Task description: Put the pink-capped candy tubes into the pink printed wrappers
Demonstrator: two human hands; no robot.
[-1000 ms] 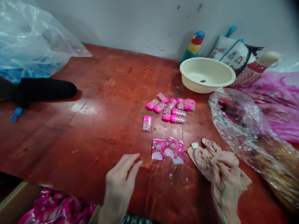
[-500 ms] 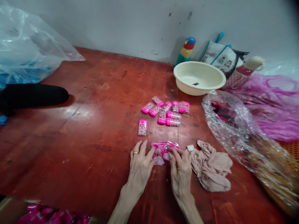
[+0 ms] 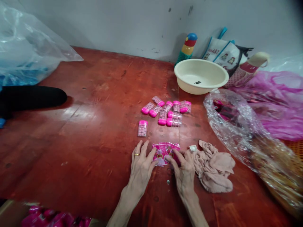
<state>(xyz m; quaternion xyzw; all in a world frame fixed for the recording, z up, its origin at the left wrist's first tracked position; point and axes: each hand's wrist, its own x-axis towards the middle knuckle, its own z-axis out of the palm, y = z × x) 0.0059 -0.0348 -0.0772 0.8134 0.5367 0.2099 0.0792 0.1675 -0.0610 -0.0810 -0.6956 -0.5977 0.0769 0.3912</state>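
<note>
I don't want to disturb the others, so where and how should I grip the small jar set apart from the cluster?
Probably pinch the small jar by the straight sides of its clear body, just below the pink cap, coming from the near left. Those sides are untouched, and the other jars lie beyond and to its right. The left hand is nearest.

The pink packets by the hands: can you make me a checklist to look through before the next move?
1. Left hand near the pink packets: ok, fingertips at their left edge.
2. Right hand near the packets: ok, its fingers reach over their right side.
3. Packets spread apart: not ok, they overlap.
4. Every packet countable: cannot tell, fingers and overlaps hide some.
5. Single candy tube apart from the tube cluster: ok, there is a gap.
6. Cloth off the packets: ok, it lies to their right.
</note>
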